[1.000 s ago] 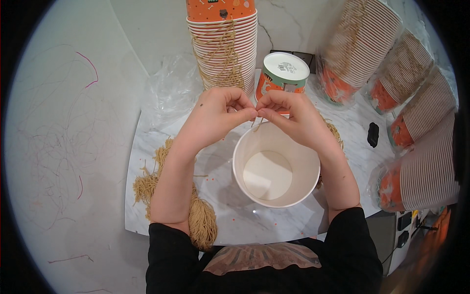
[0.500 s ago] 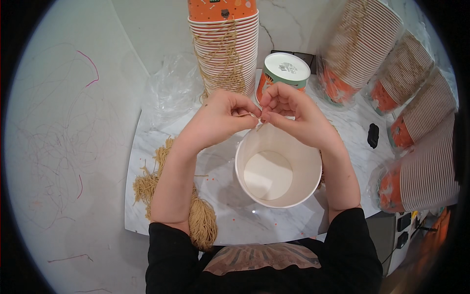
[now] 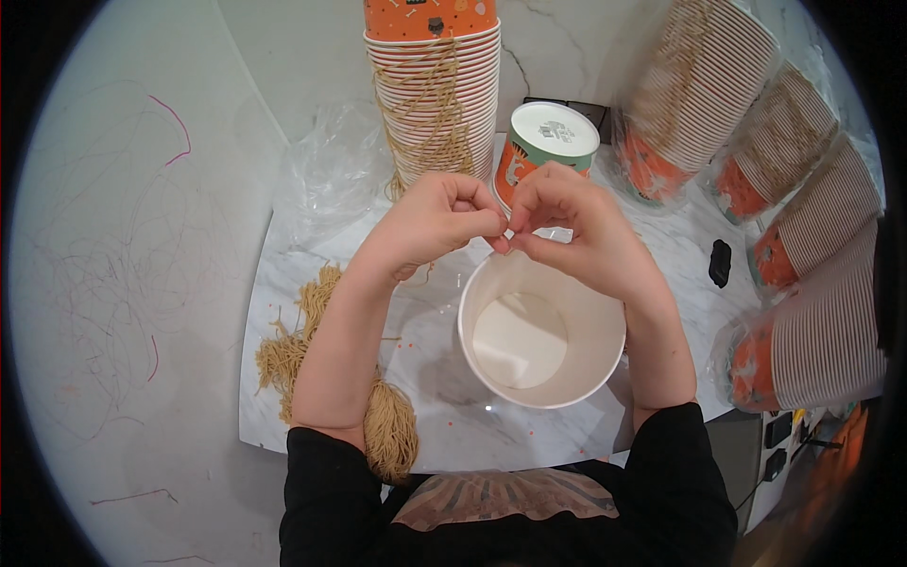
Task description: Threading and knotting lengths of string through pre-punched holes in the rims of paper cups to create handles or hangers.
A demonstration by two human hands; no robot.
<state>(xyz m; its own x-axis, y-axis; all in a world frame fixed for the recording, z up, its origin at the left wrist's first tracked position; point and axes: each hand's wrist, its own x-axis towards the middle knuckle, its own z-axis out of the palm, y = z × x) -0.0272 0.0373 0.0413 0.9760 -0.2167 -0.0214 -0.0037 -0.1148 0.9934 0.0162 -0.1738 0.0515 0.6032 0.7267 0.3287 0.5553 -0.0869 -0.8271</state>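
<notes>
A large white paper tub (image 3: 595, 321) stands on the table before me, its open mouth toward me and its inside bare. Over its far rim my left hand (image 3: 442, 215) and my right hand (image 3: 572, 222) meet with thumbs and fingertips pinched together. Both pinch a thin tan cord, mostly hidden by the fingers; a loose bit of cord (image 3: 430, 272) dangles below my left hand. A bundle of the same tan cord (image 3: 390, 430) lies beside my left forearm, with more tangled strands (image 3: 288, 359) on that arm's other side.
A tall stack of nested tubs (image 3: 444, 104) draped with cord stands at the back. Right of it is an upturned orange and green tub (image 3: 548, 142). Several bagged stacks (image 3: 822, 302) lean along the right, near a small black object (image 3: 720, 263). Clear plastic (image 3: 331, 170) lies back left.
The tub has shifted slightly right and toward me. My hands stay pinched together, with the fingers slightly rearranged. A loose bit of cord now shows below my left hand.
</notes>
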